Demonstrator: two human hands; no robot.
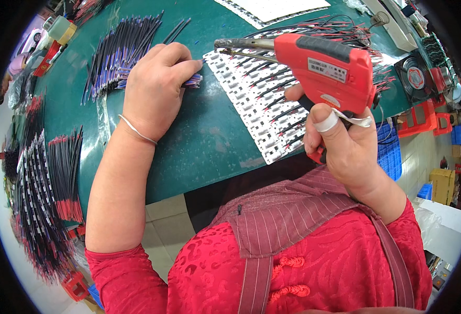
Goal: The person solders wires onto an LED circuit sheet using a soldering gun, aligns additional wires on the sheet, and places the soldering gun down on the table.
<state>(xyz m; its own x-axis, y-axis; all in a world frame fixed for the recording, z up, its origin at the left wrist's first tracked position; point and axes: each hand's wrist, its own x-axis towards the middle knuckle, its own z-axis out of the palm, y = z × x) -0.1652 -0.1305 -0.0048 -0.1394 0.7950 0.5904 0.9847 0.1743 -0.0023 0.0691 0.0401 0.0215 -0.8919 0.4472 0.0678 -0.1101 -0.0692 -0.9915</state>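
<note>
My right hand (340,141), with white tape round its thumb, grips a red and black soldering gun (322,68). The gun's metal tip points left, above the far left part of a white panel (241,112) of small parts with black slots. Black wires with red ends (282,97) lie in rows across that panel. My left hand (159,78) rests over a pile of dark wires with purple ends (123,57). Its thumb and forefinger are pressed together beside the panel's left edge; what they pinch is too small to make out. Some purple wire ends show beneath the fingers.
The green table (204,141) carries another white panel (272,10) at the far edge. Bundles of black, red-ended wires (68,172) lie at the left. A small black fan (414,76) stands at the right, near red stools (419,119) and a blue crate (389,152).
</note>
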